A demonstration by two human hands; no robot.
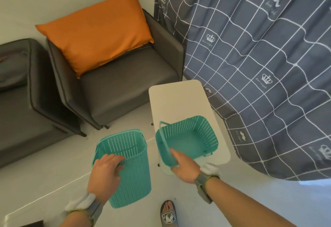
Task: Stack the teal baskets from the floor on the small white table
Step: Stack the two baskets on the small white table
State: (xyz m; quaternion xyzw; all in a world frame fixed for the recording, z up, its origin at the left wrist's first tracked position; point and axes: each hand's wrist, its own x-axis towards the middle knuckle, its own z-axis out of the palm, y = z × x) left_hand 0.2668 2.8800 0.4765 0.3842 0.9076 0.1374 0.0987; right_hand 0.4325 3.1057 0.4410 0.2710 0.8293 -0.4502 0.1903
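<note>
A teal perforated basket sits on the near end of the small white table, its handle folded toward me. My right hand grips that basket's near rim. A second teal basket, tall and seen from above, hangs over the floor to the left of the table. My left hand holds it by the near rim, fingers curled over the edge.
A dark grey armchair with an orange cushion stands behind the table, another grey seat to its left. A grey checked curtain hangs on the right, close to the table. My sandalled foot is on the pale floor.
</note>
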